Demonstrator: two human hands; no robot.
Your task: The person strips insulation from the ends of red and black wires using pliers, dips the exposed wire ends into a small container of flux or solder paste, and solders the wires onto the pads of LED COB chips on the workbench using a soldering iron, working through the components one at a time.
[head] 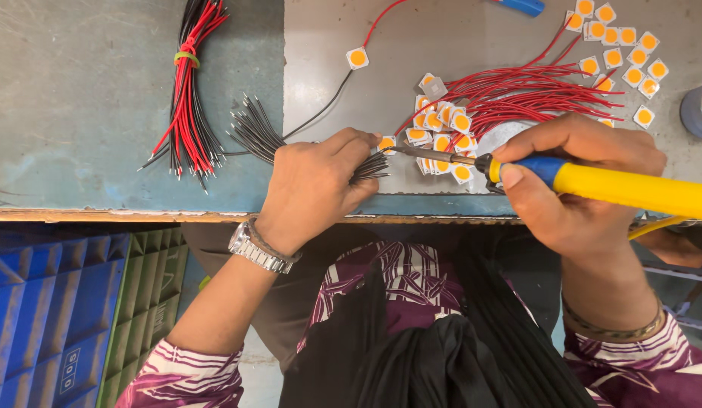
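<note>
Grey and worn, the surface (101,98) is carrying your work from above, with its near edge running just past your wrists. Your left hand (314,181) is curling down onto the surface, its fingertips pinching a small square LED chip (386,143) with a yellow centre, and a fan of short black wires (264,134) is spreading out from under that hand toward the left. Your right hand (573,177) is gripping the blue and yellow handle of a soldering iron (592,183), closed firmly around it, and the iron's metal tip is reaching left until it is touching or nearly touching that chip. Behind the tip, a heap of LED chips (441,125) is lying with red wires (528,91) streaming off to the right, and a looser scatter of unwired chips (623,45) is sitting near the far right corner. One wired chip (357,57) is lying apart, farther up the surface. Well to the left, a tied bundle of red and black wires (186,98) is resting on its own. You are wearing a metal wristwatch (259,248) on the left wrist, and blue and green plastic crates (71,302) are standing below the surface edge on your left
</note>
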